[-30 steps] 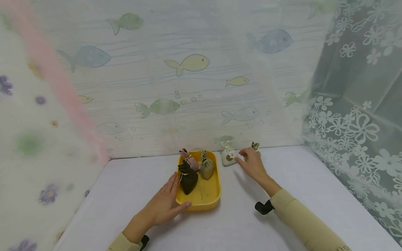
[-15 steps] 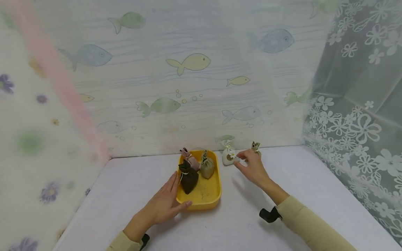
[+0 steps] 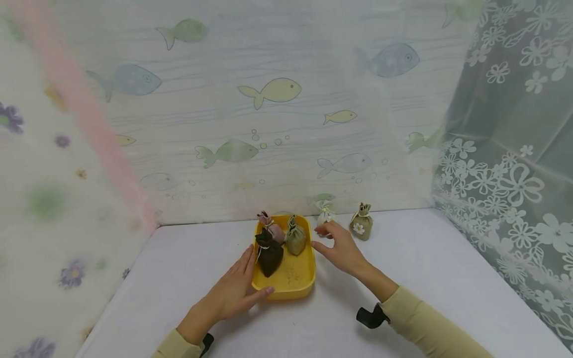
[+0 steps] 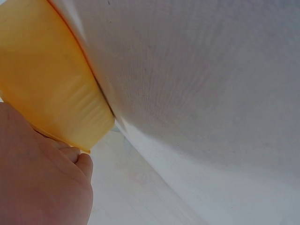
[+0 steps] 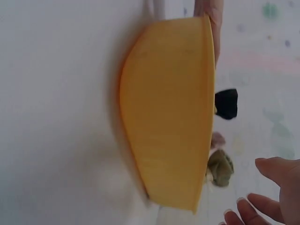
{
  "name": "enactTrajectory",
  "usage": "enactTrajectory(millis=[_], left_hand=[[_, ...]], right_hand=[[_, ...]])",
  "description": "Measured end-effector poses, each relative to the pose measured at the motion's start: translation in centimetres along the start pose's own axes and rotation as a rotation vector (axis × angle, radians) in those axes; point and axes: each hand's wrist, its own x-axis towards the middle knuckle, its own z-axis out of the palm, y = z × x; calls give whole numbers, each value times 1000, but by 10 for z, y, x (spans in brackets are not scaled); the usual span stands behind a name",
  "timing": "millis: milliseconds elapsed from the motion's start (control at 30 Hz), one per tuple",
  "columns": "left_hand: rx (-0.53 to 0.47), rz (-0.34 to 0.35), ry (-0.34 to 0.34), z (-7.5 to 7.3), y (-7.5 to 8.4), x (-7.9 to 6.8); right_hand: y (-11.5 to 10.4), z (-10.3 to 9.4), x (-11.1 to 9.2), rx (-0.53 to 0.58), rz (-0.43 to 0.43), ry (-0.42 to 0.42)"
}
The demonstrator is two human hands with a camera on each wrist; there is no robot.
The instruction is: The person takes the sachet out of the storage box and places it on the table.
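Note:
A yellow plastic tub [image 3: 293, 284] holds three small tied cloth pouches: a dark brown one [image 3: 271, 259], a pink one [image 3: 275, 232] and a beige-green one [image 3: 295, 241]. My left hand [image 3: 228, 296] rests along the tub's left side, fingers extended, thumb at the front rim. In the left wrist view it touches the tub's outer wall [image 4: 51, 70]. Just right of the tub, my right hand [image 3: 343, 249] has thumb and fingers spread apart, holding nothing. Behind its fingers stands a white pouch [image 3: 324, 208], its lower part mostly hidden. Further right stands an olive pouch [image 3: 364, 228] with a white flower.
Everything sits on a table covered in white cloth [image 3: 179, 278]. A fish-patterned curtain [image 3: 277, 149] hangs right behind the pouches, with a flowered sheet on the left and a lace-patterned one [image 3: 501, 169] on the right. Each wrist wears a black camera mount [image 3: 372, 317].
My right hand has moved left and toward me, from between the white and olive pouches to the tub's right rim, uncovering the olive pouch. The left hand has stayed in place.

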Motion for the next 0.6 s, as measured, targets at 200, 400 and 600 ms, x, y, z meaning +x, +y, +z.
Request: enactTrajectory(millis=[200,400,600], left_hand=[[-7,-6,-9,-1,1,0],[-20,2,-10,-1,1,-1],[-26,1,-16,-1,2,-1]], right_hand=[[-13,24,4,76,-13,-82],[-26,46,12,97,14,-146],[-36,62,19,76,33,-206]])
